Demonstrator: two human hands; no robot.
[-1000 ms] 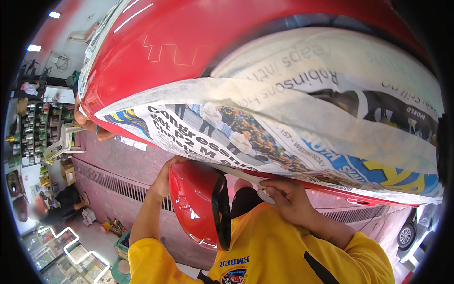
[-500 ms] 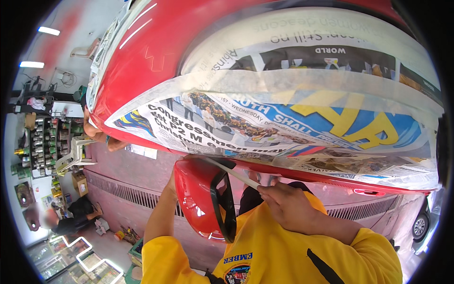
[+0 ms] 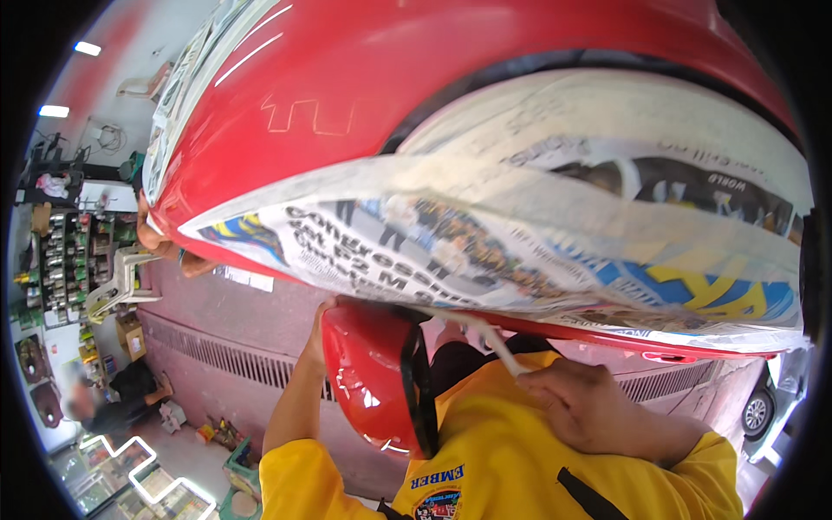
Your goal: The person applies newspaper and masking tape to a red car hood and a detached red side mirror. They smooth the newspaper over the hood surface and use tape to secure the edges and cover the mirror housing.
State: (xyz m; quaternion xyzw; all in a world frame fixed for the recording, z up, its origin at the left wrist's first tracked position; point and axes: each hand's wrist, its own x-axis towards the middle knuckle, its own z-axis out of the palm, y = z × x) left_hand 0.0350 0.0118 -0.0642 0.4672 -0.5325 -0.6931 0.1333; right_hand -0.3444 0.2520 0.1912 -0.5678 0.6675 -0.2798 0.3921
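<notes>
A red car (image 3: 295, 78) is already wearing newspaper (image 3: 416, 243); its door mirror (image 3: 368, 377) is showing uncovered.
From the mirror, the left hand (image 3: 318, 336) at ten o'clock is half hiding, grip unclear; the right hand (image 3: 581, 403) at three is clutching a pale strip (image 3: 503, 348), its near length slanting free toward two.

Vehicle workshop, paint-shop type. Evidence: red car (image 3: 347, 69), glossy, newspaper sheets (image 3: 407, 247) taped across its side; pinkish floor (image 3: 221, 303) with long slotted grating (image 3: 236, 358); rows of small containers (image 3: 74, 260) beyond the floor's left edge; second car (image 3: 787, 412), greyish, at its right edge.
</notes>
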